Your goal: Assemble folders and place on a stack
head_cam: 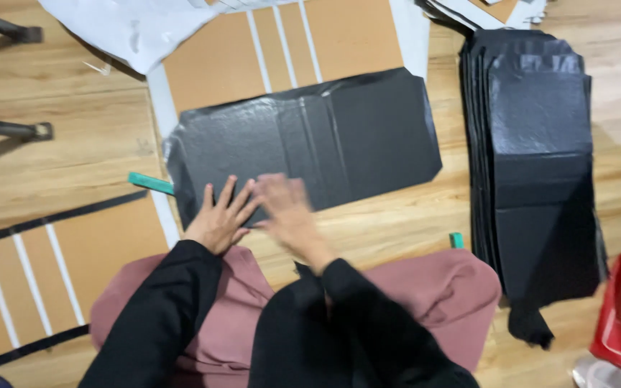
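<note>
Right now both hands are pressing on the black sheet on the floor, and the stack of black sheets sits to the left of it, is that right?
Not quite: the head view shows the stack of black sheets to the right of the black sheet, not left. Both the left hand and right hand do press on it.

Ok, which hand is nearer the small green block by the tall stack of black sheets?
Right. The right hand lies blurred on the flat black sheet, left of the green block; the left hand sits further left.
</note>
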